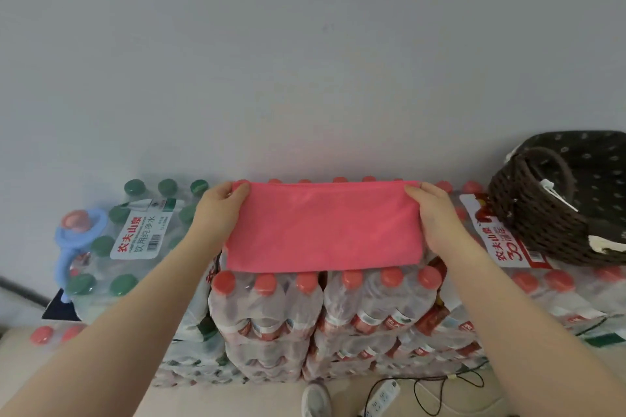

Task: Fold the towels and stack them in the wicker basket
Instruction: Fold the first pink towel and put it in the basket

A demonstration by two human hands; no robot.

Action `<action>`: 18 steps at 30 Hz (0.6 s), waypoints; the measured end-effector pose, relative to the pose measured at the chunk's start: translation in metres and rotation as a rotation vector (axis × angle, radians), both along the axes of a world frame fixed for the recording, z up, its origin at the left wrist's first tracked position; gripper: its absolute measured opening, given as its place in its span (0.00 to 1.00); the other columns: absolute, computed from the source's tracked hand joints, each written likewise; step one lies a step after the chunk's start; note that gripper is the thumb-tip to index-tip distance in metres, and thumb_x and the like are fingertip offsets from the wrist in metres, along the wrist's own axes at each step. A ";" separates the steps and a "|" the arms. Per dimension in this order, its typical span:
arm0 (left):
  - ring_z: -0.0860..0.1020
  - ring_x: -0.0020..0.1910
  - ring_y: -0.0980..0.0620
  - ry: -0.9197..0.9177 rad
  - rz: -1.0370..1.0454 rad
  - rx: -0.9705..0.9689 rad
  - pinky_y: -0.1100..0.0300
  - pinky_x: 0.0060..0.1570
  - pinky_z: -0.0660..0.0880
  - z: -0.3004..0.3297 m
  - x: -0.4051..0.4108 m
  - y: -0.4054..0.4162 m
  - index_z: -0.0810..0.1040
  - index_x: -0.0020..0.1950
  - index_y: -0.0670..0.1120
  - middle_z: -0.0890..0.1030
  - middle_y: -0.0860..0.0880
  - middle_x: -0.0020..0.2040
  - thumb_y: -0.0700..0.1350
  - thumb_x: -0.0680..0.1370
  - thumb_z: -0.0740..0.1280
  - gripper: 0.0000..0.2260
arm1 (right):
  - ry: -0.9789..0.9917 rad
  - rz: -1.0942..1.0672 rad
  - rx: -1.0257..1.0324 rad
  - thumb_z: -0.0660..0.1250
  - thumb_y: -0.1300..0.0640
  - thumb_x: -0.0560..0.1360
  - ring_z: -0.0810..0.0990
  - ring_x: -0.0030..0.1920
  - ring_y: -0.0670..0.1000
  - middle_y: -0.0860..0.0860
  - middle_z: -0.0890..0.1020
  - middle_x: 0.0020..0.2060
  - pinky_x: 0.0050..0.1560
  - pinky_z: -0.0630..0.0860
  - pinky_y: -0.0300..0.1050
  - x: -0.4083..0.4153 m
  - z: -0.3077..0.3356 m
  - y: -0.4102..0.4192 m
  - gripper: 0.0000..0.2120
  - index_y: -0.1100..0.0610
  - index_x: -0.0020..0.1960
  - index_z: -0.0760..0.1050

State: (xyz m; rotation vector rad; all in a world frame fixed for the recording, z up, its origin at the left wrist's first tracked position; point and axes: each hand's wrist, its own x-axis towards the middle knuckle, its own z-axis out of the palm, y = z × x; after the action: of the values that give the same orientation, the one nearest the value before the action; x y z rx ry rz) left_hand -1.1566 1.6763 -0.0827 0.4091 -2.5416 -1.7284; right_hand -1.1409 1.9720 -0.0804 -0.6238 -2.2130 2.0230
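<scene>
Both arms are out, and a flat pink rectangular cloth towel (321,227) lies folded on top of the shrink-wrapped packs of red-capped water bottles (342,311) stacked against the pale grey wall (305,44). The left hand (222,205) grips the towel's far left corner, thumb on top and fingers curled round the edge. The right hand (430,210) clamps the far right corner the same way, so the far edge is pulled taut between them. Over to the right, well apart from the towel, the dark brown woven wicker basket (538,213) with its polka-dot fabric lining sits on another bottle pack, tilted. On the left there is a pack of green-capped bottles (135,230) with a light blue plastic handle (72,247) beside it. Down on the floor, a white power strip (381,398) and a black cable (450,389)
</scene>
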 end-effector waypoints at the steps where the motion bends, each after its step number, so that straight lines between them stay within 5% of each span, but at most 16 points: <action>1: 0.73 0.41 0.48 0.014 0.012 -0.131 0.57 0.42 0.67 -0.004 -0.006 0.003 0.76 0.41 0.46 0.75 0.50 0.35 0.46 0.79 0.61 0.09 | -0.017 -0.001 0.024 0.61 0.61 0.76 0.74 0.41 0.50 0.51 0.77 0.36 0.43 0.69 0.44 -0.010 -0.005 0.000 0.11 0.54 0.37 0.77; 6: 0.76 0.46 0.40 -0.022 -0.021 -0.508 0.54 0.42 0.66 -0.025 -0.024 0.010 0.75 0.44 0.38 0.79 0.37 0.43 0.47 0.79 0.58 0.14 | -0.093 0.076 0.641 0.59 0.55 0.77 0.75 0.41 0.56 0.58 0.77 0.35 0.40 0.65 0.47 -0.043 -0.035 0.008 0.17 0.56 0.29 0.66; 12: 0.77 0.50 0.36 -0.044 -0.029 -0.747 0.51 0.45 0.70 -0.031 -0.038 0.016 0.75 0.49 0.37 0.80 0.35 0.49 0.48 0.80 0.55 0.16 | -0.140 0.178 0.880 0.57 0.53 0.77 0.79 0.51 0.63 0.63 0.81 0.47 0.46 0.71 0.51 -0.061 -0.042 0.011 0.14 0.57 0.36 0.71; 18: 0.76 0.53 0.37 -0.022 0.012 -0.684 0.52 0.48 0.70 -0.034 -0.039 0.014 0.75 0.57 0.42 0.80 0.37 0.52 0.47 0.81 0.52 0.16 | -0.086 0.216 0.963 0.53 0.52 0.80 0.78 0.51 0.64 0.64 0.80 0.48 0.47 0.73 0.54 -0.063 -0.043 0.011 0.13 0.58 0.48 0.72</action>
State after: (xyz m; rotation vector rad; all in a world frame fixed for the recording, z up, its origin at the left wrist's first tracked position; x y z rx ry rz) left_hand -1.1953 1.6901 -0.1169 0.3881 -2.9045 -0.7542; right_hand -1.2041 1.9831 -0.1230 -0.3483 -2.9676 0.7479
